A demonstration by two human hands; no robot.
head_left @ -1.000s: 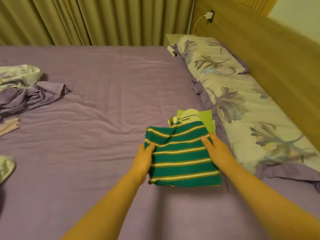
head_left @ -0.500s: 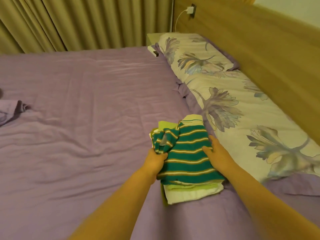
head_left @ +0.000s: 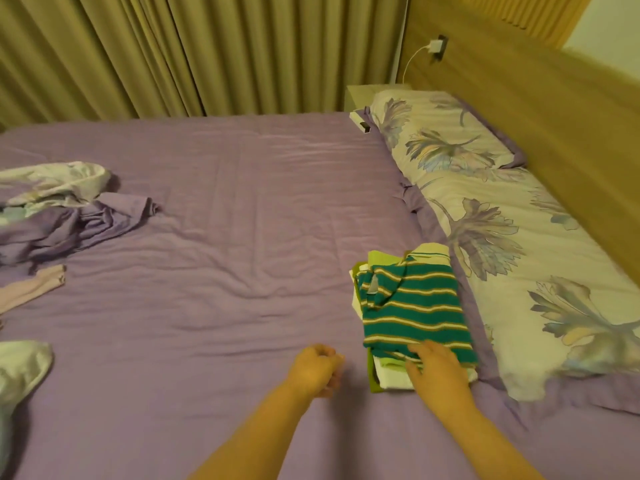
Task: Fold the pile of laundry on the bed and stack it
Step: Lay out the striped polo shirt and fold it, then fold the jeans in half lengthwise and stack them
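Note:
A folded green shirt with white stripes (head_left: 414, 306) lies on top of a stack of folded lime and pale clothes (head_left: 391, 377) on the purple bed sheet (head_left: 225, 271), beside the pillows. My right hand (head_left: 438, 367) rests on the near edge of the stack, fingers spread over the striped shirt's hem. My left hand (head_left: 317, 370) hovers just left of the stack with its fingers curled and nothing in it. Unfolded laundry lies at the far left: a purple and floral heap (head_left: 59, 209), a pale pink piece (head_left: 33, 291) and a white piece (head_left: 20, 368).
Floral pillows (head_left: 512, 258) run along the wooden headboard (head_left: 540, 109) on the right. Olive curtains (head_left: 207, 53) hang behind the bed. A charger cable (head_left: 415, 60) hangs from a socket above a small bedside table (head_left: 360, 95).
My left hand has let go of the striped shirt and pulled back to the left. My right hand slid to the stack's near edge. The view swung left, showing the unfolded laundry again.

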